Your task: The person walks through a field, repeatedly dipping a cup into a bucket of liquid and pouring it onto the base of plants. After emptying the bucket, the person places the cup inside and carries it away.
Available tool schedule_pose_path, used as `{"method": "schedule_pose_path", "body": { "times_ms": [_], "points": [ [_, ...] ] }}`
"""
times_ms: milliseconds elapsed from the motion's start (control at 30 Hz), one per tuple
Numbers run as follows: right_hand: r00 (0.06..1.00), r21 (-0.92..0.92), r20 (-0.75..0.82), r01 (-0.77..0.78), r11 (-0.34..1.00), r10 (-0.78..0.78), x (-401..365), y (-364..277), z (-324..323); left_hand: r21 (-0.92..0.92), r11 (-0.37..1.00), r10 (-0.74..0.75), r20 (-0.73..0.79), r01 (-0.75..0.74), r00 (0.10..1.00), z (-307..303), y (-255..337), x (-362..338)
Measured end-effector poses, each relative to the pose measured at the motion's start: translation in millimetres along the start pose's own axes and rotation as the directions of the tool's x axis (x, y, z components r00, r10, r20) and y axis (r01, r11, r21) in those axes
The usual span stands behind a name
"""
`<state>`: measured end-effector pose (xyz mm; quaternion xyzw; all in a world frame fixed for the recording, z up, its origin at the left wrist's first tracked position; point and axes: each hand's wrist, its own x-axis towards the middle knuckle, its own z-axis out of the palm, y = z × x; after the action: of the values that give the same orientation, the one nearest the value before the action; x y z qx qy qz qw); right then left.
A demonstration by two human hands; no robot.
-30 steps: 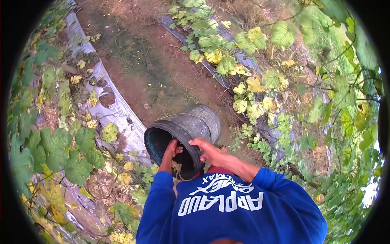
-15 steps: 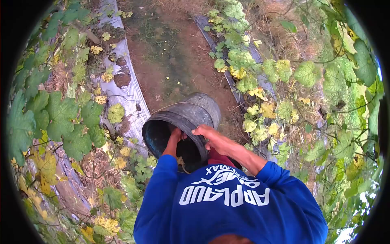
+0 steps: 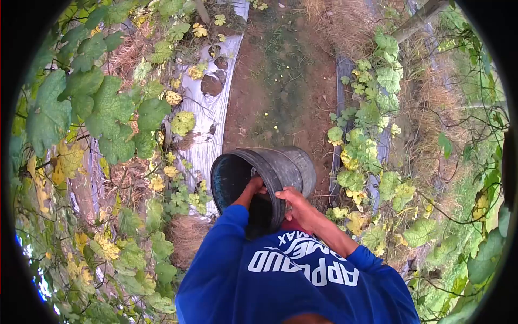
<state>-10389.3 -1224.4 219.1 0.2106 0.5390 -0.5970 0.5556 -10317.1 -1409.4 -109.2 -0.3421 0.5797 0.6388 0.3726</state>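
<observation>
We see a dark grey round plastic bucket (image 3: 295, 163) held at chest height, tipped with its mouth toward the wearer, likely so that the inside can be reached. The right hand (image 3: 298, 204) is clamped over the near rim to steady it, and the left hand (image 3: 256, 187) is sunk inside (fingers hidden, so we cannot tell its grip). We count one bucket, two hands, and two silver-grey plastic mulch strips (image 3: 208, 135) flanking the bare brown earth path (image 3: 280, 92) below.

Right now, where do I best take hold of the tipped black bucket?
Take the near rim of the black bucket, coming from the body side: it is tilted with its mouth facing back, so that edge lies exposed. The right hand has its grip there; the left hand reaches inside.
</observation>
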Motion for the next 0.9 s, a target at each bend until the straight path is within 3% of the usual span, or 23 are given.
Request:
{"method": "schedule_pose_path", "body": {
  "times_ms": [67,133,167,200,267,300,367,467,500,633,733,867,900],
  "points": [
    [1.000,-0.002,0.014,-0.009,1.000,0.009,2.7,-8.8,-16.2,0.199,0.955,0.221,0.019,-0.220,0.975,14.1,15.6,4.9],
    [1.000,0.034,0.001,0.014,0.999,-0.014,1.1,-20.7,-25.8,0.438,0.731,0.568,0.033,-0.523,0.822,21.1,6.7,46.2],
    [1.000,0.057,0.010,0.026,0.998,-0.027,0.6,-27.1,-31.0,0.568,0.537,0.734,0.051,-0.624,0.678,22.9,5.8,70.6],
    [0.999,0.069,-0.006,0.039,0.997,-0.038,0.4,-33.4,-39.1,0.696,0.299,0.875,0.074,-0.653,0.479,24.7,3.1,94.4],
    [0.999,0.189,-0.019,0.040,0.981,-0.037,2.5,-44.1,-51.1,0.850,-0.010,0.981,0.110,-0.526,0.160,25.6,7.8,128.1],
    [0.999,0.199,-0.025,0.047,0.979,-0.043,2.9,-53.2,-56.6,0.799,0.181,0.921,0.067,-0.574,0.384,31.4,40.8,100.2],
    [0.997,0.280,-0.007,0.074,0.957,-0.075,4.0,-74.3,-65.8,0.703,0.558,0.642,-0.029,-0.441,0.766,47.5,129.1,20.5],
    [0.995,0.314,-0.044,0.100,0.944,-0.091,25.7,-92.4,-82.2,0.744,0.490,0.673,0.009,-0.455,0.740,58.0,212.3,-44.7],
    [0.990,0.308,-0.063,0.138,0.941,-0.124,31.2,-99.0,-85.1,0.699,0.487,0.736,-0.006,-0.523,0.677,56.3,225.7,-48.5],
    [0.981,0.363,-0.172,0.152,0.919,-0.094,72.2,-114.9,-104.1,0.798,0.366,0.807,-0.016,-0.479,0.590,27.4,285.9,-68.9],
    [0.971,0.419,-0.232,0.159,0.894,-0.064,96.1,-125.5,-117.0,0.796,0.349,0.844,-0.038,-0.494,0.534,-8.1,332.6,-84.8],
    [0.964,0.553,-0.266,0.136,0.822,0.019,138.4,-120.7,-147.2,0.848,0.320,0.840,-0.047,-0.423,0.541,-79.6,392.0,-98.6],
    [0.957,0.583,-0.288,0.160,0.797,0.019,146.3,-118.8,-154.7,0.850,0.301,0.865,-0.054,-0.431,0.498,-99.5,403.8,-98.4]
  ]
}}
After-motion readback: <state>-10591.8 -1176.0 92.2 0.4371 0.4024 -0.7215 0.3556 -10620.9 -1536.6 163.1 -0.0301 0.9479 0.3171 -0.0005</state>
